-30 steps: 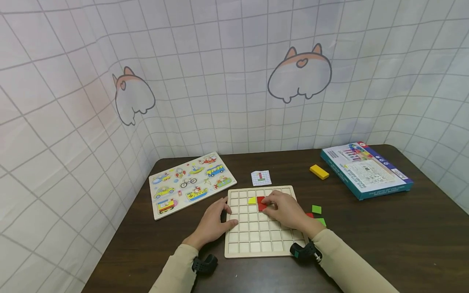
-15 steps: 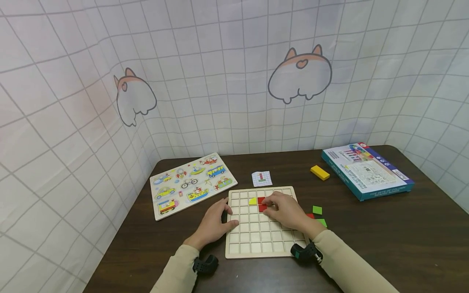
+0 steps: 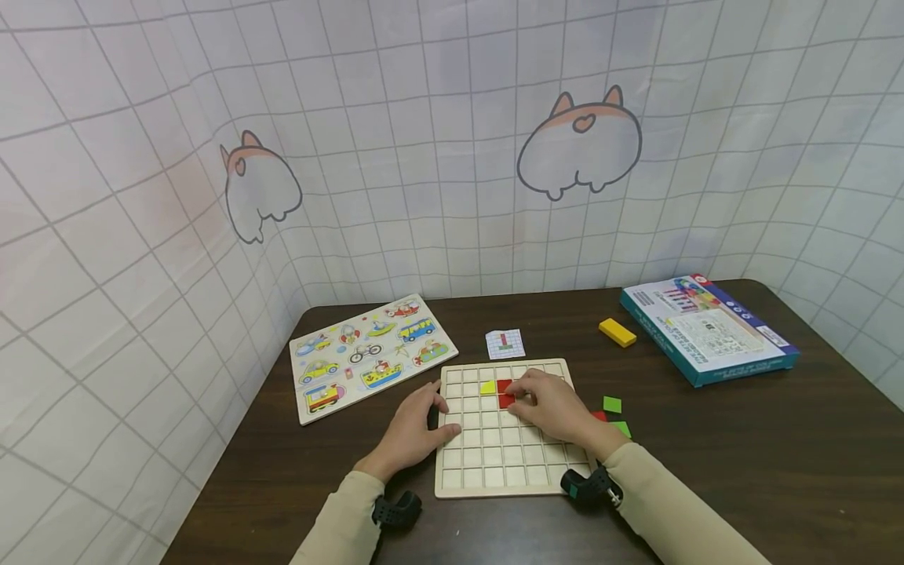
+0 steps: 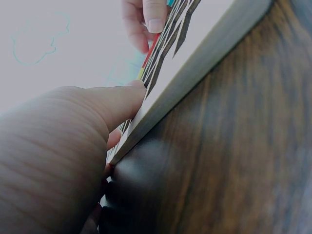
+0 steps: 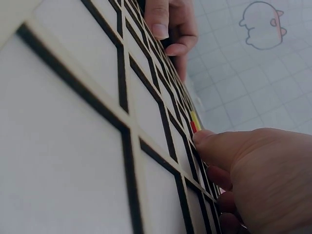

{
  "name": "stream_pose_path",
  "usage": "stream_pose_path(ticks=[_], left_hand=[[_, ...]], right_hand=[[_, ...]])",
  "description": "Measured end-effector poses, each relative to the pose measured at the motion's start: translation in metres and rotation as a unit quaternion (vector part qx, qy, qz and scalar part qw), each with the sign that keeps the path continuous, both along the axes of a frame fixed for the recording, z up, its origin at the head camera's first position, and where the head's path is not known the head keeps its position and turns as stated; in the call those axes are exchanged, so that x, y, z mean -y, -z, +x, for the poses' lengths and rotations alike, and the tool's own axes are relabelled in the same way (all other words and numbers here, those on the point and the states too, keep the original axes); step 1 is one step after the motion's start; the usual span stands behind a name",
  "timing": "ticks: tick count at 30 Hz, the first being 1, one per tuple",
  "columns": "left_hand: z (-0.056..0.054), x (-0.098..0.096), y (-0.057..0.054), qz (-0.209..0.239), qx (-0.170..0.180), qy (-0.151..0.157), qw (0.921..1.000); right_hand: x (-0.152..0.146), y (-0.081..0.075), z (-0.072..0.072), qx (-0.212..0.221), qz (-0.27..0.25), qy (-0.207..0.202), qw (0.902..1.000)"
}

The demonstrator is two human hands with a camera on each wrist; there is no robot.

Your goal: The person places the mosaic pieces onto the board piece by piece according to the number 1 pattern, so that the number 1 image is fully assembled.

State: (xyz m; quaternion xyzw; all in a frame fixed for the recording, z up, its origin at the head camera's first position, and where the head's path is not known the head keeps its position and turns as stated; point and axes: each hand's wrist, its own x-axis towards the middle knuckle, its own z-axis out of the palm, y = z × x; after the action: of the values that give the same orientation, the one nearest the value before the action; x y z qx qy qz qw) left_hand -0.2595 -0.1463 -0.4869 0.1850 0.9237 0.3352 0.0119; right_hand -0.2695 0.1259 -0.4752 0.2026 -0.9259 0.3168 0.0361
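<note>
A pale wooden grid board [image 3: 490,477] lies on the table before me. My left hand [image 3: 407,434] rests on its left edge, thumb and forefinger spread apart; in the left wrist view the thumb [image 4: 122,101] lies over the rim. My right hand [image 3: 554,404] bends over the upper part of the grid, thumb and forefinger pinching at a red tile [image 3: 505,401]. More red shows just above it, partly behind the fingers. Directly left sits a yellow tile [image 3: 487,388] in its cell. In the right wrist view the right thumb [image 5: 214,144] meets the red and yellow tile edges.
Green tiles [image 3: 611,405] and a partly hidden red tile [image 3: 599,415] lie right of the board. Behind it is a small pattern card [image 3: 504,344]. A picture puzzle board [image 3: 367,357] lies left; a yellow block [image 3: 617,333] and a flat box [image 3: 709,329] are at back right.
</note>
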Motion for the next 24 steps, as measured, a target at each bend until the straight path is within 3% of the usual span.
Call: stream_pose_path(ticks=[15,24], left_hand=[[0.0,-0.001,0.0,0.006,-0.002,0.0,1.0],[-0.002,-0.001,0.002,0.0,-0.005,0.0,1.0]], right_hand=[[-0.018,-0.011,-0.007,0.016,-0.027,-0.033,0.999],[-0.033,-0.029,-0.006,0.013,-0.031,-0.014,0.9993]])
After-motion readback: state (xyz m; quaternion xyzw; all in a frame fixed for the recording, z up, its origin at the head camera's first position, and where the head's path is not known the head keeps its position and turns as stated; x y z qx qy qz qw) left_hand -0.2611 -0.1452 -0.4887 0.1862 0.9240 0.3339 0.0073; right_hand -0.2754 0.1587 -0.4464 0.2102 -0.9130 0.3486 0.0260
